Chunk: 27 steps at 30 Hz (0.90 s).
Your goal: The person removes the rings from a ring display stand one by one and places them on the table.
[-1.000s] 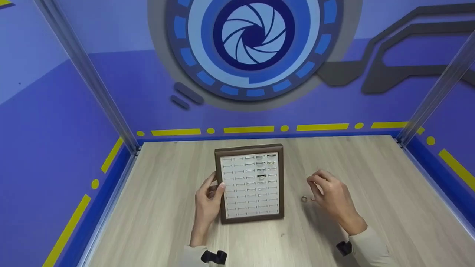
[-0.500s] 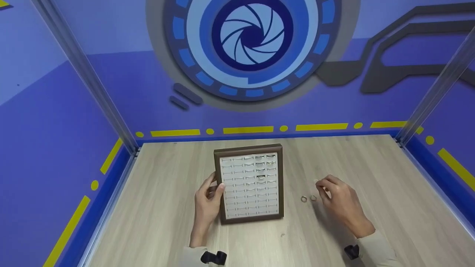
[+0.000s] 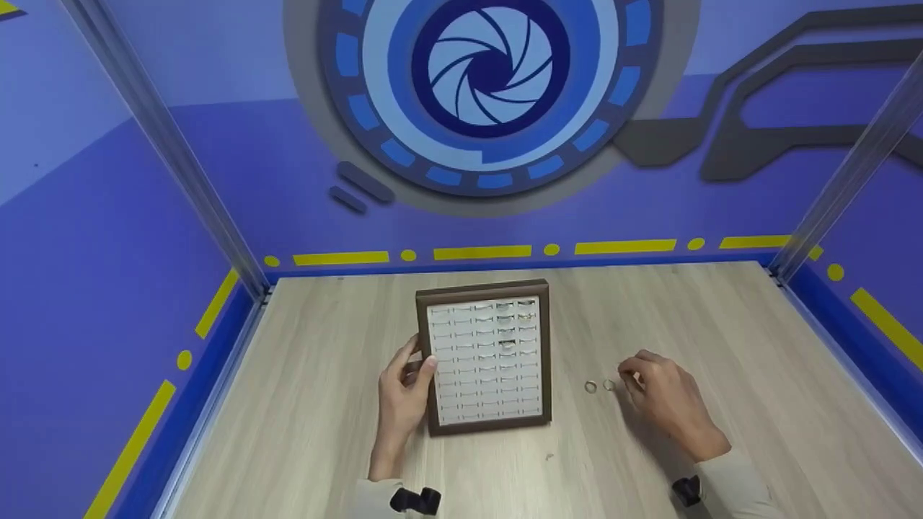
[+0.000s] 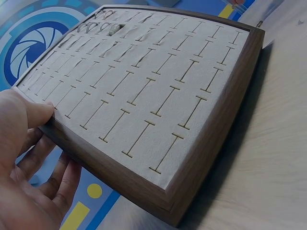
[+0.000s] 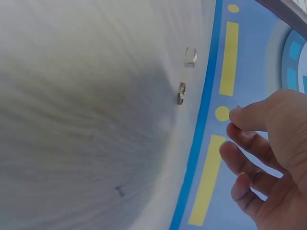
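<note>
In the head view, my left hand (image 3: 404,396) grips the left edge of a ring display tray (image 3: 484,427), tilted up with a brown frame and white slotted pad. The left wrist view shows the thumb on the front and fingers behind the frame (image 4: 108,170). Several rings (image 4: 115,29) sit in its slots toward one end. My right hand (image 3: 667,396) hovers right of two loose rings on the table, a left ring (image 3: 591,391) and a right ring (image 3: 609,390). Its thumb and forefinger pinch what looks like a small ring, mostly hidden in the right wrist view.
The wooden table (image 3: 324,346) meets a blue patterned back wall (image 3: 346,144) and side walls. Metal posts (image 3: 180,158) stand at the corners. A small dark mark (image 3: 549,456) lies on the table in front of the tray.
My right hand has moved right and slightly down, uncovering the right one of the two loose rings. The left hand and the tray stay put.
</note>
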Tool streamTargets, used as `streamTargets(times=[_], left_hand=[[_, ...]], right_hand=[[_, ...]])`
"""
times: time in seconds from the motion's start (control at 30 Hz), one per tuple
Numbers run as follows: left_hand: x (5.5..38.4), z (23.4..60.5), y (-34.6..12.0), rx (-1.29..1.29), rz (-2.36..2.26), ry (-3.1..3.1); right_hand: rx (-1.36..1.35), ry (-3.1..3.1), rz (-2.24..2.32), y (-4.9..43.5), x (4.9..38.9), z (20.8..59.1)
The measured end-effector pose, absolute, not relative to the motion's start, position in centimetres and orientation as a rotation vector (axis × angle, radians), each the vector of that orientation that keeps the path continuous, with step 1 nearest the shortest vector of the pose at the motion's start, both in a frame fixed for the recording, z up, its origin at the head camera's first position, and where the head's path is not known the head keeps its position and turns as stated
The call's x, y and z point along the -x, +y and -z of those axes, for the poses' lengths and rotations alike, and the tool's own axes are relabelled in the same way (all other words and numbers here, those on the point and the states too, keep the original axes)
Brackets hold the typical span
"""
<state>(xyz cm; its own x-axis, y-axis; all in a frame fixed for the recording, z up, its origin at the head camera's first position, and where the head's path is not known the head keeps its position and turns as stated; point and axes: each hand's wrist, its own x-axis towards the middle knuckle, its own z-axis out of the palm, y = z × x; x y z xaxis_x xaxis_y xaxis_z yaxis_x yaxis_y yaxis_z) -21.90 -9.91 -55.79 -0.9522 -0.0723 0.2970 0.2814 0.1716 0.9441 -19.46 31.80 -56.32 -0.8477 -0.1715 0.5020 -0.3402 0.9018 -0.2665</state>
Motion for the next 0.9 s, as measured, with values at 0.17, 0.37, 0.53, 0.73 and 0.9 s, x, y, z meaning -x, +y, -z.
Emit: streamTargets(times=[0.17, 0.37, 0.53, 0.73, 0.9], left_hand=[[21.9, 55.8, -9.9, 0.206, 1.843, -2.176], [21.9, 55.8, -9.9, 0.201, 1.841, -2.184], [21.9, 55.7, -9.8, 0.190, 1.857, -2.179], [21.9, 55.8, -9.9, 0.182, 1.869, -2.178], [21.9, 55.7, -9.9, 0.193, 1.856, -2.185]], right_hand=[[-0.332, -2.671, -0.489, 32.2, 19.7, 56.8], [-0.295, -2.732, -0.499, 32.6, 19.7, 57.2], [-0.274, -2.784, -0.494, 32.6, 19.8, 57.3], [-0.266, -2.808, -0.480, 32.7, 19.9, 57.4], [-0.277, -2.804, -0.465, 32.8, 19.9, 57.6]])
